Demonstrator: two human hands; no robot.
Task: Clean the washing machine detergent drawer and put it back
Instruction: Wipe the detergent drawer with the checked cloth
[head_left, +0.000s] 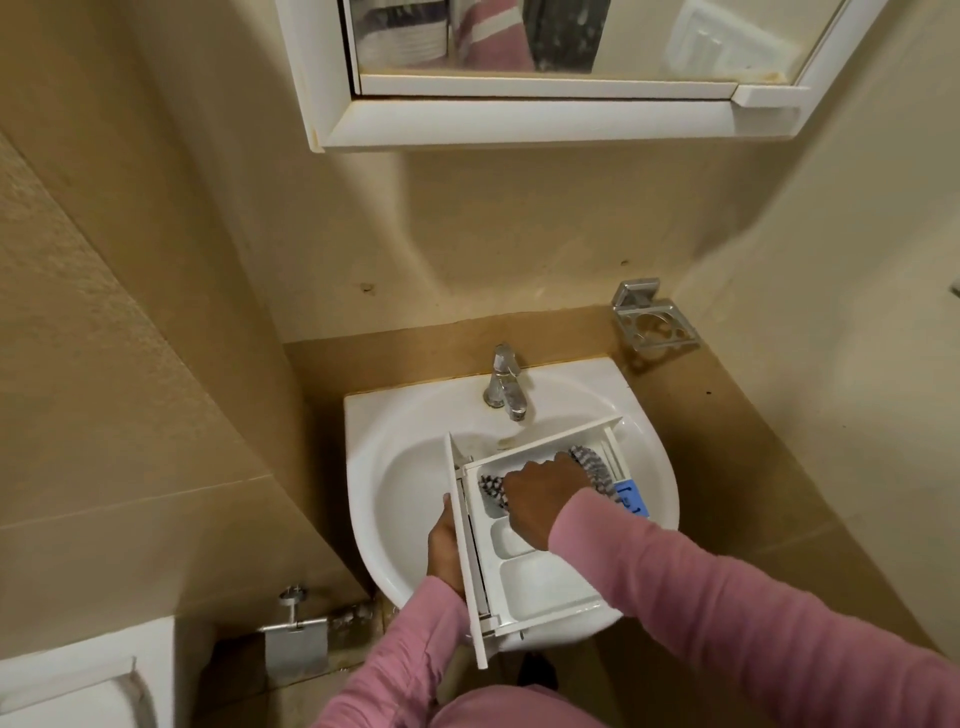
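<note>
Half done at most: detergent drawer (540, 577) sat over the washbasin (410, 493), left hand (445, 551) gripping its front panel, right hand (540, 499) seemingly bunching a checked cloth (592, 467) inside one compartment; refitting not yet done.

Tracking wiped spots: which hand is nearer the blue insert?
Right. The right hand holds a striped cloth beside the blue insert; the left hand grips the drawer at its opposite side.
</note>
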